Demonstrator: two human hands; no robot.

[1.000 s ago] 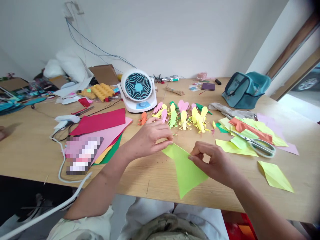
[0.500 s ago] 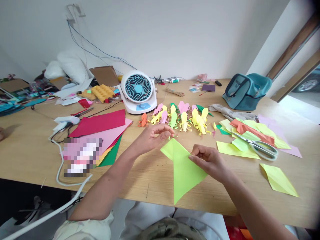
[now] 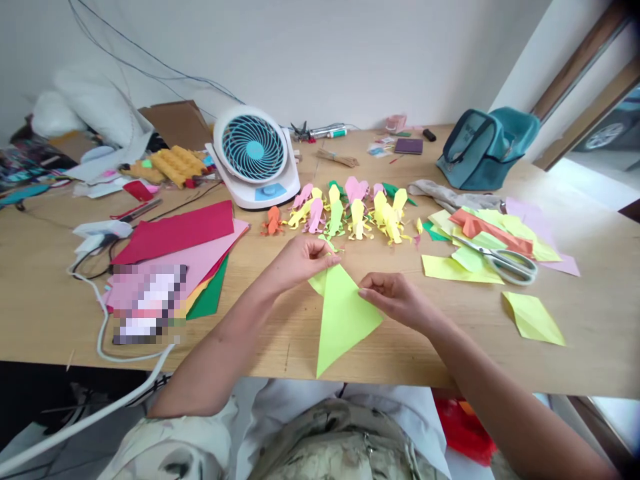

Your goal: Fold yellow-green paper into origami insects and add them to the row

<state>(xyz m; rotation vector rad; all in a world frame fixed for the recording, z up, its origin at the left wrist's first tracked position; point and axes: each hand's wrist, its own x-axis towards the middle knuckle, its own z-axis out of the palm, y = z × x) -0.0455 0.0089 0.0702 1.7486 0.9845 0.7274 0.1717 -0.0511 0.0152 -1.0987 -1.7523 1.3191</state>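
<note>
Between my hands is a lime-green sheet of paper (image 3: 345, 320), folded with a pointed flap hanging down toward the table's front edge. My left hand (image 3: 305, 261) pinches its top corner between thumb and fingers. On the right side, my right hand (image 3: 395, 298) grips the paper's edge with the thumb on top. Just beyond my hands stand several folded paper figures (image 3: 359, 220) in yellow, pink and green, with an orange paper figure (image 3: 273, 221) at their left end.
Scissors (image 3: 510, 263) lie on paper scraps at the right, near a loose yellow-green sheet (image 3: 535, 319). Coloured sheets (image 3: 175, 233) and a white cable (image 3: 103, 333) are at the left. Behind stand a fan (image 3: 255, 157) and a teal bag (image 3: 487, 150).
My left hand has closed on the paper's top corner, where its fingers were looser before. The folded paper has turned slightly, and less of its left flap shows. The view has shifted.
</note>
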